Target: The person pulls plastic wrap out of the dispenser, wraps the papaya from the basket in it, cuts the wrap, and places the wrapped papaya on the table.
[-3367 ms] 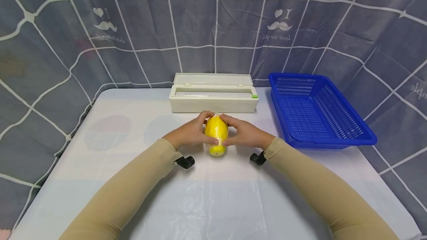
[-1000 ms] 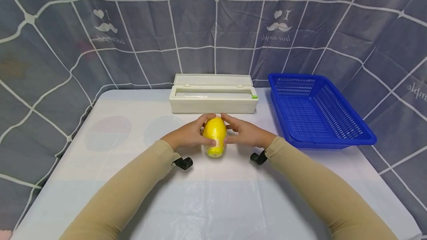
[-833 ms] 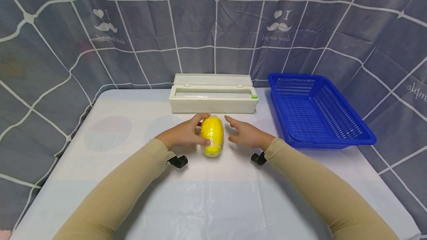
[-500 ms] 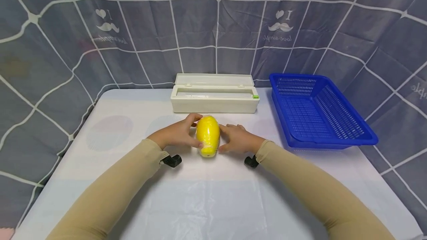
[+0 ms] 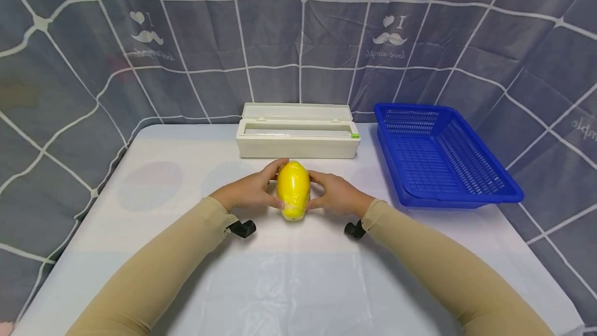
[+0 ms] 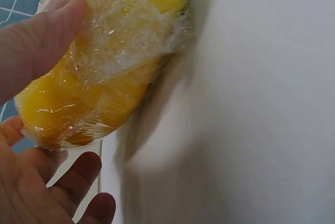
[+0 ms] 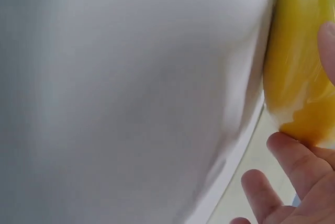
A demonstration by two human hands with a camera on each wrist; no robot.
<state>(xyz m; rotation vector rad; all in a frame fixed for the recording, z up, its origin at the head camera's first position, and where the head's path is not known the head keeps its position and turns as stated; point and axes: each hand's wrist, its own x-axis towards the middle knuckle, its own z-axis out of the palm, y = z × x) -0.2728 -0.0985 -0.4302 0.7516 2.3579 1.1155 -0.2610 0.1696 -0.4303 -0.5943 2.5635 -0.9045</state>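
Note:
A yellow oval fruit (image 5: 293,191), its kind not clear, lies on the white-covered table wrapped in wrinkled cling film. My left hand (image 5: 249,189) holds its left side, thumb near the front end and fingers at the back. In the left wrist view the thumb presses on crumpled film (image 6: 120,51), while some fingers spread off the fruit. On the right side, my right hand (image 5: 339,194) holds the fruit between thumb and fingers. A fingertip touches the fruit's far end in the right wrist view; other fingers stand apart from it. Its underside is hidden.
Behind the fruit stands a white cling film dispenser (image 5: 298,148) with its lid raised and a green slider (image 5: 355,136) at the right end. A blue plastic basket (image 5: 448,198) sits at the back right. A grey checked curtain (image 5: 298,30) encloses the table (image 5: 280,284).
The fruit has shifted left and turned, so a smoother face shows on top. My right hand came off it briefly, then took hold again; my left hand stayed on it.

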